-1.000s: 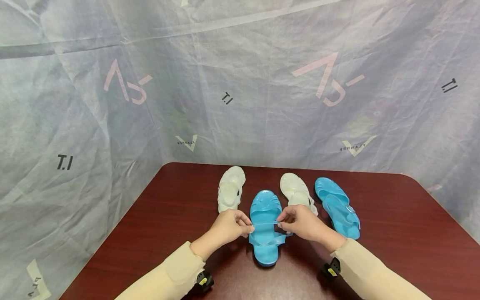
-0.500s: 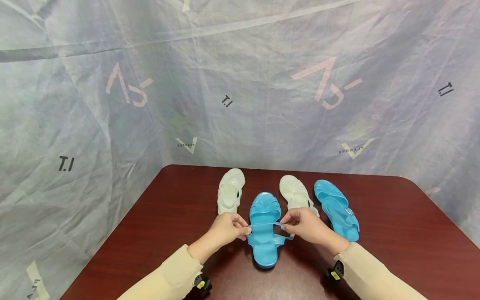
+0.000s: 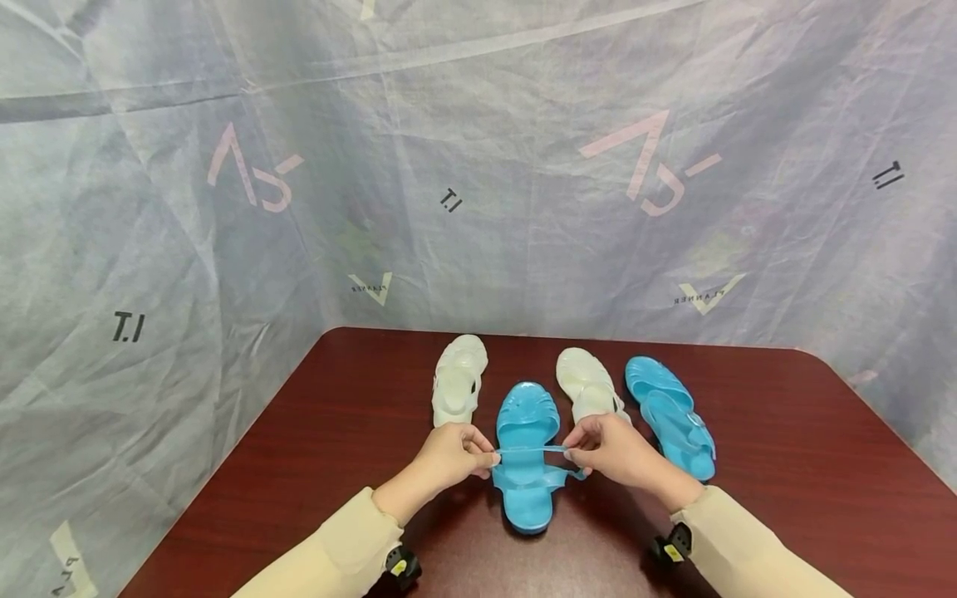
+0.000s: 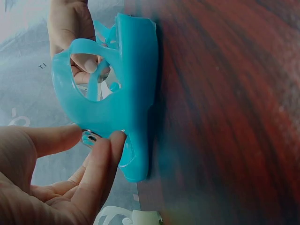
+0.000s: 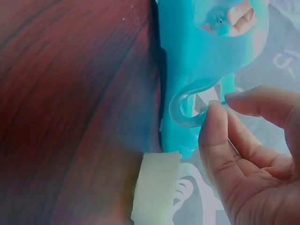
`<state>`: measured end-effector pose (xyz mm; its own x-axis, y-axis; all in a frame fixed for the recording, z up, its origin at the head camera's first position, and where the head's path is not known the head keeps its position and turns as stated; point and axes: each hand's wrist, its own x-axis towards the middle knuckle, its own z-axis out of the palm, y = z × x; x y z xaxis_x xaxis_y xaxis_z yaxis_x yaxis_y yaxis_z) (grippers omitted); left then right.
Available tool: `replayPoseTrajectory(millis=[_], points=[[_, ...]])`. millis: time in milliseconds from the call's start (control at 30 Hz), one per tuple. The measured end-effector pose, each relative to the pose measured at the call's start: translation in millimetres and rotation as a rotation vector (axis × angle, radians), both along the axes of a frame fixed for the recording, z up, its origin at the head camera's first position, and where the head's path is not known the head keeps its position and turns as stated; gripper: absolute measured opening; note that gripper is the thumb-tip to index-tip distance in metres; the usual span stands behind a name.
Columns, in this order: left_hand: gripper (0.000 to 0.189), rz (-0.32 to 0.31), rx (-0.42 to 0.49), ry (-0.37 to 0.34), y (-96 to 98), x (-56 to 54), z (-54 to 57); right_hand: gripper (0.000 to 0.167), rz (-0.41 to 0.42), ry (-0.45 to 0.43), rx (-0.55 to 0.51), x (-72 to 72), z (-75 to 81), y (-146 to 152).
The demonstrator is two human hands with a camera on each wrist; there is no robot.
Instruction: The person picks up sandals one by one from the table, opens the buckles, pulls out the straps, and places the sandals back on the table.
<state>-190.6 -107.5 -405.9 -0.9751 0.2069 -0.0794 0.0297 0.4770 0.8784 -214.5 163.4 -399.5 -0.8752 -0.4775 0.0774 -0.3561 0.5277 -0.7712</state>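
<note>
A blue jelly sandal (image 3: 528, 508) lies sole down on the table, toe pointing away. At its left side my left hand (image 3: 450, 453) pinches the sandal's small metal buckle (image 4: 89, 138) between thumb and fingers. My right hand (image 3: 615, 450), on the other side, pinches the thin strap (image 3: 527, 449), which runs across the sandal between both hands. Close to the right fingertips, the right wrist view shows a curved blue strap loop (image 5: 180, 115). The strap's very end is hidden by the right fingers.
Behind stand two white sandals, one at the left (image 3: 458, 378) and one at the right (image 3: 583, 378), partly behind my right hand. A second blue sandal (image 3: 673, 419) lies farther right. The dark red table (image 3: 336, 432) ends at a grey printed cloth (image 3: 478, 208).
My right hand has moved slightly right, drawing the strap out farther past the sandal's side. The left hand has shifted a little left, still at the buckle.
</note>
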Motion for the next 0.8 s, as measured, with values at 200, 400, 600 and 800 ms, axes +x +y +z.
replayPoseTrajectory(millis=[200,400,600,800], points=[[0.014,0.019,0.014,-0.017,-6.5,1.7,-2.7,0.011,-0.066,-0.030,-0.057,-0.4,-1.7,8.6],[0.017,0.020,0.059,-0.019,-7.9,2.1,-2.6,0.023,-0.122,-0.014,-0.137,1.6,2.5,6.2],[0.021,0.002,0.080,-0.041,-6.6,6.6,-3.1,0.033,-0.110,0.122,-0.262,7.8,2.6,-0.3],[0.022,0.002,0.084,-0.029,-5.4,9.8,-0.8,0.033,-0.131,0.149,-0.267,10.5,5.3,-2.9]])
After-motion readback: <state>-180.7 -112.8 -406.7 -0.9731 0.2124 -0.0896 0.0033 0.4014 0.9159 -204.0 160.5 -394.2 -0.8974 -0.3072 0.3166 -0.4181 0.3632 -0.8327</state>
